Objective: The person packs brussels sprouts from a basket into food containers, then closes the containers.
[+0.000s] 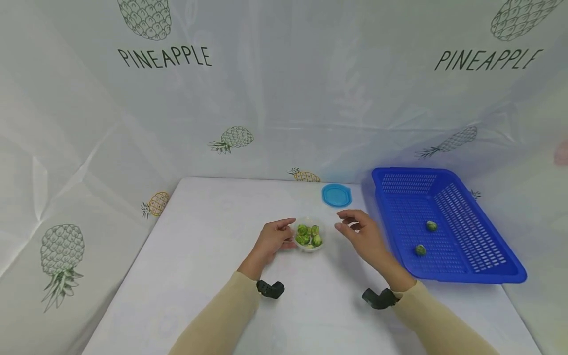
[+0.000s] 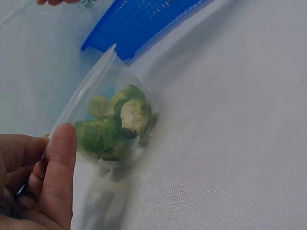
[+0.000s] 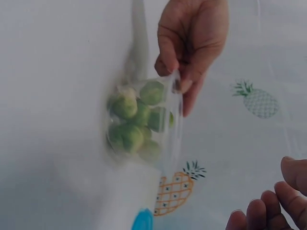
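A clear plastic container (image 1: 310, 250) holding several Brussels sprouts (image 2: 100, 138) is at the middle of the white table. My left hand (image 1: 274, 239) pinches its rim between thumb and fingers from the left side. My right hand (image 1: 360, 231) is off to the container's right with bent, parted fingers and nothing in them. Fingertips of that hand show at the lower right corner of the right wrist view. In the head view a blue lid (image 1: 336, 195) lies flat on the table beyond the container.
A blue plastic basket (image 1: 481, 241) with perforated sides stands at the right of the table. One Brussels sprout (image 1: 431, 226) lies inside it, with another sprout (image 1: 420, 250) nearer its left side. A pineapple-printed sheet (image 1: 275, 98) hangs behind the table.
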Demonstrator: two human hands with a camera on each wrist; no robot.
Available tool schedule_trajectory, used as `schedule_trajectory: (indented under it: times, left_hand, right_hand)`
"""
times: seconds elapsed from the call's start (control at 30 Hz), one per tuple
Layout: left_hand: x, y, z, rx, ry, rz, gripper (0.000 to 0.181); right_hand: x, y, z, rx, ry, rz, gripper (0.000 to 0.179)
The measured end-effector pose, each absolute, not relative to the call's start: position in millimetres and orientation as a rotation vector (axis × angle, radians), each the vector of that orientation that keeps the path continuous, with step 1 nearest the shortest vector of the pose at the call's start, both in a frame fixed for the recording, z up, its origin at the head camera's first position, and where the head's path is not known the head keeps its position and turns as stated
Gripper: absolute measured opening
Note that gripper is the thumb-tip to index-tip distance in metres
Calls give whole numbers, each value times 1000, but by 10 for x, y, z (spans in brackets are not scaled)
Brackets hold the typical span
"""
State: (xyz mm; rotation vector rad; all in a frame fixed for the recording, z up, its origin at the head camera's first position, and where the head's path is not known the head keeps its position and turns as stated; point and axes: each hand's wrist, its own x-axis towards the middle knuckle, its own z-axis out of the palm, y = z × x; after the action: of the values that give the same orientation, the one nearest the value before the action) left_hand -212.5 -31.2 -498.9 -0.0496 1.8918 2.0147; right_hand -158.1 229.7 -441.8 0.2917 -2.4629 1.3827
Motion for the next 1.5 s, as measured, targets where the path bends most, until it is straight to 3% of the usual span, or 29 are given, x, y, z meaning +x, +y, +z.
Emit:
schedule_trajectory:
  times: [0.37, 0.67, 1.5]
  left_hand:
    - [-2114, -321, -4976, -36, 1894, 2015, 45]
    - [-2122, -334, -4984, -42, 1896, 2020, 45]
    - [-2118, -317, -4958, -70, 1882, 2000, 45]
  right_hand:
    - [-1404, 2708, -3897, 198, -2681, 1122, 36]
    - [-1471, 3162, -3656, 238, -2662, 1008, 36]
    - [-1892, 4538, -4052, 99, -2988, 900, 66]
